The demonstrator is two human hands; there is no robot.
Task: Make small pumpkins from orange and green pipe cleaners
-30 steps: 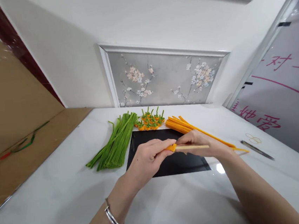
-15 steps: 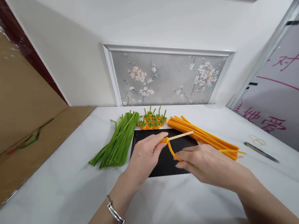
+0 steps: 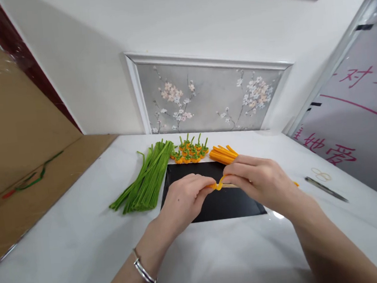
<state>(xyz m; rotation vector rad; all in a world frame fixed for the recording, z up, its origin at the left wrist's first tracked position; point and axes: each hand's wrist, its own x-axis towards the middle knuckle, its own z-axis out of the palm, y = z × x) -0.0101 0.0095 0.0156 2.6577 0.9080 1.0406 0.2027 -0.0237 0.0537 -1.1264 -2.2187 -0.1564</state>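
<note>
My left hand (image 3: 188, 200) pinches an orange fuzzy strip (image 3: 219, 186) where it is wrapped at one end of a thin wooden stick (image 3: 228, 185). Close beside it, my right hand (image 3: 257, 179) is closed on the strip's other part, with its fingers over much of the stick. Both hands are above a black mat (image 3: 228, 204). Behind my right hand lies a bundle of orange strips (image 3: 222, 154), mostly covered by it. Several small orange pieces with green stems (image 3: 191, 151) stand behind the mat.
A bundle of green strips (image 3: 147, 181) lies left of the mat. On the right are dark tweezers (image 3: 326, 189) and thin pale loops (image 3: 321, 174). Cardboard (image 3: 21, 108) borders the left side, and a panelled wall (image 3: 102, 78) rises behind.
My right hand has moved up, bringing the orange strip over the stick and covering more of the orange bundle. The stick's free end is now hidden. The view has shifted slightly.
</note>
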